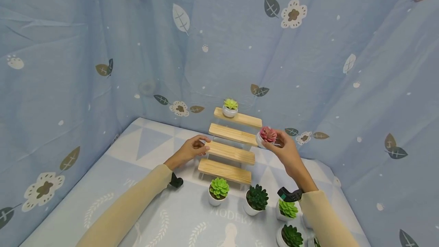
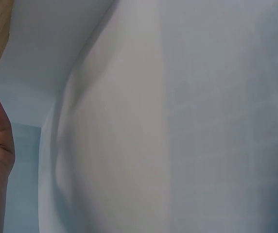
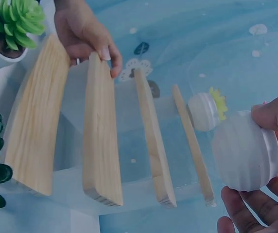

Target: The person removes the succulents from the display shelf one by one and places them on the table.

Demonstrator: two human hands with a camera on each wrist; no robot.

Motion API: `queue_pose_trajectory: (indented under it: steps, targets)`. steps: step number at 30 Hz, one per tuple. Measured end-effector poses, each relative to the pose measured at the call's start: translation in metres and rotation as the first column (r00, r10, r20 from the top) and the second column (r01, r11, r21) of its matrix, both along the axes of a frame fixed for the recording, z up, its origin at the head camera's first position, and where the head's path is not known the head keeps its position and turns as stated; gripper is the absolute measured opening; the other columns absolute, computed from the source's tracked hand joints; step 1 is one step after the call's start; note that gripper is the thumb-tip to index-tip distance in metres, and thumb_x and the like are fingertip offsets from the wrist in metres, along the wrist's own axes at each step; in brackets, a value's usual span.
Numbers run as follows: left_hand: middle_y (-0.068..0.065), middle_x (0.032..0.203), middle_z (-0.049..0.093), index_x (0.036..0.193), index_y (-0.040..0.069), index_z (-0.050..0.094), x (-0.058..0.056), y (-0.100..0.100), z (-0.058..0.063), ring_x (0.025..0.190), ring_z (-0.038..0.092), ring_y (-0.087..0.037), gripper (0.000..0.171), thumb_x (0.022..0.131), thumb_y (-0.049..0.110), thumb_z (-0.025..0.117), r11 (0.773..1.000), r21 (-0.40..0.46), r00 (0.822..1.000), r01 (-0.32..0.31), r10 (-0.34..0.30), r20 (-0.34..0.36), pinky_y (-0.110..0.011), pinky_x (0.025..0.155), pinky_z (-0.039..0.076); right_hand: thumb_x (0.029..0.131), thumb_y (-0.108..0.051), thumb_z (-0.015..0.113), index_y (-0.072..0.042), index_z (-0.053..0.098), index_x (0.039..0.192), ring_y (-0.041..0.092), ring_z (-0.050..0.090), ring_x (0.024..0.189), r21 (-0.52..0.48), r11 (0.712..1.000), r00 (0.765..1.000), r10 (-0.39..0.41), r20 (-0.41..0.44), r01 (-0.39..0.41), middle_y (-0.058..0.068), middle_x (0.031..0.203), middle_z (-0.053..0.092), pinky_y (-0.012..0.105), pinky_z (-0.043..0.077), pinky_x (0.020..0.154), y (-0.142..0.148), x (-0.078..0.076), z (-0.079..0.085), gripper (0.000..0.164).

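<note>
My right hand (image 1: 287, 153) holds a small white pot (image 3: 243, 153) with a pink succulent (image 1: 268, 134), thumb on one side and fingers on the other. The pot is raised beside the right end of the upper boards. At the other side, my left hand (image 1: 190, 149) grips the left end of the second-lowest board (image 1: 230, 152) of a tiered wooden stand, thumb and index finger at its edge. In the left wrist view the thumb (image 2: 0, 128) shows just below a board's end. A yellow-green succulent (image 1: 231, 105) in a white pot sits on the left of the top board (image 1: 245, 119).
In front of the stand are a bright green succulent (image 1: 219, 188) and a dark green succulent (image 1: 257, 197), both potted. More potted plants, including a green one (image 1: 288, 209) and a darker one (image 1: 291, 235), cluster near my right forearm. A patterned blue curtain (image 1: 219, 48) hangs behind.
</note>
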State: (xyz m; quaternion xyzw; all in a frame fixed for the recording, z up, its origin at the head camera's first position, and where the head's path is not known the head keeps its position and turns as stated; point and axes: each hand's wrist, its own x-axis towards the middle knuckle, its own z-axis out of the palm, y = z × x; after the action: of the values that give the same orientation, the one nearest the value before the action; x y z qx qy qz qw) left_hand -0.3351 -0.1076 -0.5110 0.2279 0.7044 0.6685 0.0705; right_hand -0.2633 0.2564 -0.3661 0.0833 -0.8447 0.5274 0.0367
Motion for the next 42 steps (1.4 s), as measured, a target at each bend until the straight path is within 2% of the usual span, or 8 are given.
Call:
queue_pose_trajectory:
  steps: [5, 15, 27, 33, 42]
  targets:
    - [-0.014, 0.105, 0.066, 0.135, 0.013, 0.060, 0.001, 0.000, 0.001, 0.094, 0.065, -0.038, 0.040, 0.100, 0.029, 0.071, 1.000, -0.002, 1.000, -0.002, 0.002, -0.008, -0.054, 0.090, 0.055, 0.093, -0.036, 0.080, -0.012, 0.047, 0.150, 0.024, 0.053, 0.127, -0.013, 1.000, 1.000, 0.011, 0.015, -0.010, 0.010, 0.141, 0.054, 0.027, 0.051, 0.097, 0.002, 0.010, -0.001, 0.070]
    - [-0.013, 0.105, 0.066, 0.136, 0.011, 0.059, 0.001, 0.000, -0.001, 0.093, 0.065, -0.035, 0.039, 0.101, 0.026, 0.070, 1.000, 0.001, 1.000, -0.009, 0.009, -0.005, -0.053, 0.089, 0.055, 0.095, -0.034, 0.078, -0.012, 0.045, 0.152, 0.028, 0.054, 0.128, -0.032, 0.999, 0.999, 0.013, 0.053, -0.011, 0.013, 0.142, 0.054, 0.025, 0.052, 0.095, 0.008, 0.030, -0.007, 0.069]
    - [-0.016, 0.105, 0.065, 0.136, 0.012, 0.060, 0.000, 0.001, 0.000, 0.100, 0.059, -0.053, 0.039, 0.101, 0.026, 0.071, 1.000, 0.017, 1.000, 0.006, -0.006, 0.010, -0.062, 0.093, 0.051, 0.094, -0.036, 0.079, -0.012, 0.047, 0.149, 0.024, 0.059, 0.118, 0.011, 1.000, 0.995, -0.010, 0.099, 0.009, 0.012, 0.140, 0.055, 0.026, 0.053, 0.092, 0.020, 0.053, -0.018, 0.069]
    - [-0.016, 0.105, 0.065, 0.136, 0.012, 0.060, 0.000, 0.001, 0.000, 0.099, 0.062, -0.048, 0.038, 0.101, 0.025, 0.070, 1.000, 0.003, 1.000, -0.002, 0.002, 0.008, -0.057, 0.092, 0.053, 0.094, -0.031, 0.079, -0.010, 0.048, 0.147, 0.026, 0.062, 0.112, 0.021, 1.000, 0.995, -0.014, 0.097, 0.012, 0.014, 0.136, 0.057, 0.026, 0.055, 0.088, 0.023, 0.067, -0.025, 0.065]
    - [-0.015, 0.103, 0.065, 0.136, 0.011, 0.060, -0.001, 0.003, 0.000, 0.097, 0.064, -0.045, 0.038, 0.101, 0.024, 0.070, 1.000, 0.002, 1.000, -0.014, 0.014, 0.014, -0.055, 0.091, 0.054, 0.092, -0.028, 0.082, -0.011, 0.050, 0.146, 0.026, 0.059, 0.115, 0.023, 0.999, 0.989, -0.032, 0.142, 0.029, 0.014, 0.136, 0.057, 0.027, 0.054, 0.090, 0.026, 0.085, -0.031, 0.065]
